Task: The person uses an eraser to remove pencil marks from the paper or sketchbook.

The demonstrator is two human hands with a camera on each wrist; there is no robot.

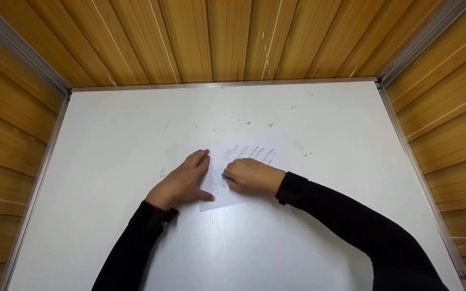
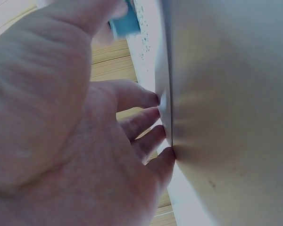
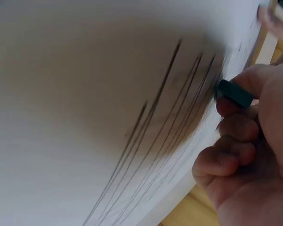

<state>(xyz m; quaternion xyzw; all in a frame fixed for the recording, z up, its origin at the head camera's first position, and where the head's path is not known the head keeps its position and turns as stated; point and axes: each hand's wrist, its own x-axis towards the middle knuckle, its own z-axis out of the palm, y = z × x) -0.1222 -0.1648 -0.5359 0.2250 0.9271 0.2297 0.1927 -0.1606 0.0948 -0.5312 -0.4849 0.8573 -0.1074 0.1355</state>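
A sheet of white paper lies on the white table, with crossed pencil lines drawn over its upper part. My right hand pinches a small teal eraser between thumb and fingers, its end against the paper just left of and below the lines. Dark crumbs dot the sheet around it. At the paper's left edge rests my left hand, fingers extended and thumb spread. In the left wrist view its fingertips touch the surface, and part of the eraser shows above.
Dark crumbs and smudges are scattered over the white table, mostly beyond the paper. Wood-patterned panels rise at the back and both sides, with metal edging along the table.
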